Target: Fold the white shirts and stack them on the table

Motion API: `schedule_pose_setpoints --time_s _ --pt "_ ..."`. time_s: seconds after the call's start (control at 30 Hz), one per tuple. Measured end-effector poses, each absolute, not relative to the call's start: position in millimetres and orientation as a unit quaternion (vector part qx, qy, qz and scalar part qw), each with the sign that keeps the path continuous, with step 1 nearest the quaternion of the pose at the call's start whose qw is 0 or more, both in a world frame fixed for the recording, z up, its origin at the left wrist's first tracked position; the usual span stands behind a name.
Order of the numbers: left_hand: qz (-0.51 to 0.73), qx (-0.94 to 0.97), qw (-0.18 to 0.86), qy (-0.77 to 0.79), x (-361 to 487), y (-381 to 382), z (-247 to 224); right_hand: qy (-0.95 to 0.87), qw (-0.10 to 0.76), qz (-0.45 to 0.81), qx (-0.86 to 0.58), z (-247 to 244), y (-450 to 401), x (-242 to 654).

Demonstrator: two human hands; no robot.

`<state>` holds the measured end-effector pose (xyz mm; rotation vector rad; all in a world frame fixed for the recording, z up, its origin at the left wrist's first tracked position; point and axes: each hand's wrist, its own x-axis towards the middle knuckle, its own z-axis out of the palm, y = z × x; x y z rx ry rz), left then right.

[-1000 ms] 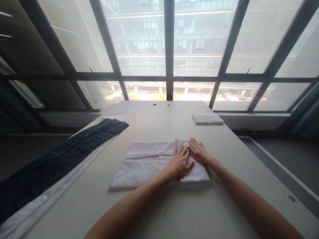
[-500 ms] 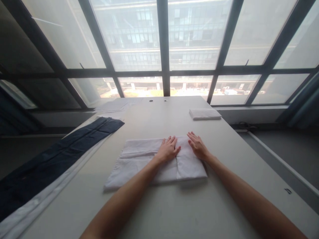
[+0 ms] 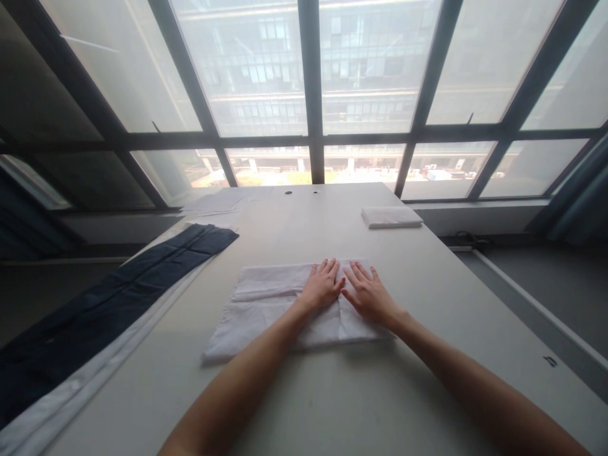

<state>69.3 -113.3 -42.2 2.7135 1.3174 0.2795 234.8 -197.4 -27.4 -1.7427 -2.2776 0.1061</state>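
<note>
A folded white cloth [image 3: 266, 310] lies on the white table [image 3: 304, 228] before me, creased along its left part and with a fold line near its right third. My left hand [image 3: 323, 284] rests flat on it, fingers stretched out beside that fold. Just to its right, my right hand [image 3: 368, 292] also lies on the cloth with its fingers spread. The two thumbs are close together. The hands and forearms cover part of the cloth's middle and right side.
A smaller folded white cloth [image 3: 392, 217] sits at the table's far right. Along the left edge stretch dark navy fabric [image 3: 118, 291] and white fabric [image 3: 118, 358] beneath it. Thin white sheets [image 3: 213, 201] lie at the far left. Windows stand behind the table.
My right hand has slid left across the cloth, from near its right edge to beside my left hand. The left hand has stayed nearly in place.
</note>
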Motion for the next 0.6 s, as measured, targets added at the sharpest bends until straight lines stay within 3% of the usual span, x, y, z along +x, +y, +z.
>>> schedule_pose_setpoints --time_s 0.27,0.6 --pt "0.076 0.899 0.036 0.43 69 -115 -41 -0.771 0.14 0.057 -0.618 -44 -214 201" --pt "0.115 0.894 0.041 0.43 70 -114 -46 -0.725 0.192 0.039 -0.66 -27 -183 238"
